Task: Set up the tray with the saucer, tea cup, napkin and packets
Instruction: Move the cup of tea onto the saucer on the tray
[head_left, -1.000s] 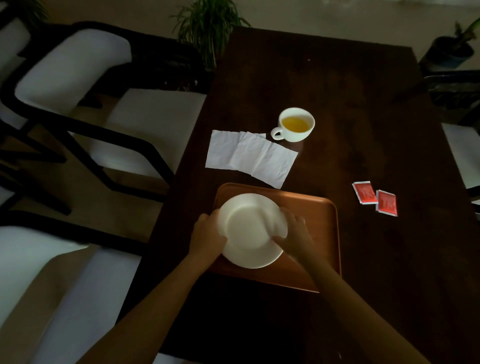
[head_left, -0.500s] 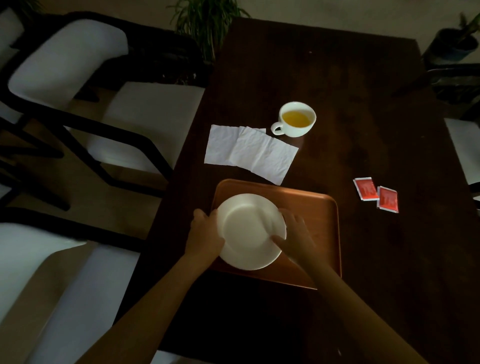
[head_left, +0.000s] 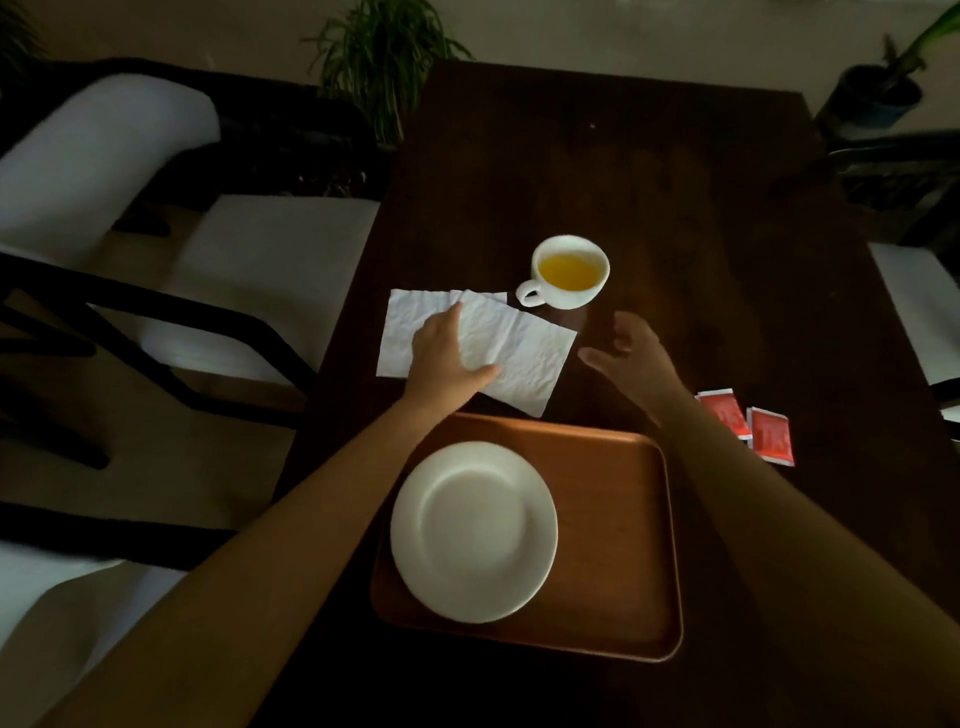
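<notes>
A white saucer (head_left: 474, 531) lies on the left half of the brown wooden tray (head_left: 618, 540), with no hand on it. Beyond the tray, a crumpled white napkin (head_left: 524, 353) is spread on the dark table. My left hand (head_left: 447, 364) rests flat on the napkin with fingers spread. My right hand (head_left: 628, 358) hovers open just right of the napkin, below a white tea cup (head_left: 569, 271) of yellow tea. Two red packets (head_left: 748, 423) lie on the table to the right of my right forearm.
The dark wooden table (head_left: 649, 182) runs away from me. White-cushioned chairs with black frames (head_left: 218, 270) stand along its left side, another seat (head_left: 914, 306) at the right. Potted plants (head_left: 384, 62) stand past the far end.
Both hands let go of the saucer, which stays on the tray, and moved forward. The left hand came down on the napkin; the right hand reached toward the cup.
</notes>
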